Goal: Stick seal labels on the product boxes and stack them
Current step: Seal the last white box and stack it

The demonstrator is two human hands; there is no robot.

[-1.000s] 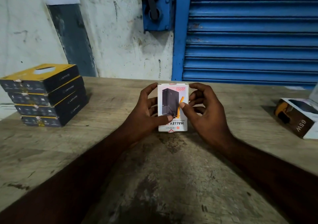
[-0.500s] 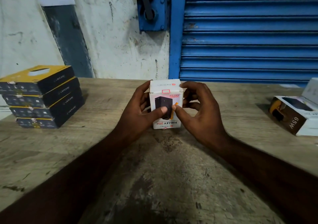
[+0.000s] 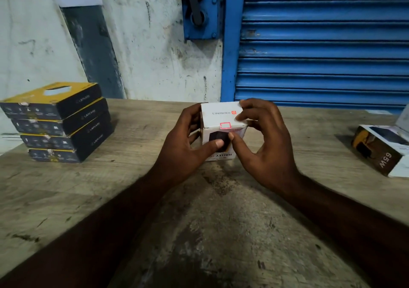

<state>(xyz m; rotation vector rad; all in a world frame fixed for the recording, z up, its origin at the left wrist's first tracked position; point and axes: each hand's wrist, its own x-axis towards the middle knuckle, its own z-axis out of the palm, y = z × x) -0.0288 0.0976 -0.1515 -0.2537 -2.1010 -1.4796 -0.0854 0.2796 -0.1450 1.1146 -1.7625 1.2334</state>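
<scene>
Both hands hold the white box (image 3: 223,119) at the table's (image 3: 110,199) middle: left hand (image 3: 188,146) and right hand (image 3: 265,146) curl around it, apparently resting on the table.

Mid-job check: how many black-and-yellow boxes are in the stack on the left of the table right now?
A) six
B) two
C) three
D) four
D: the stack at the left of the table shows four black-and-yellow boxes, one on another. The white box is apart from it, held by the left hand and the right hand.
</scene>
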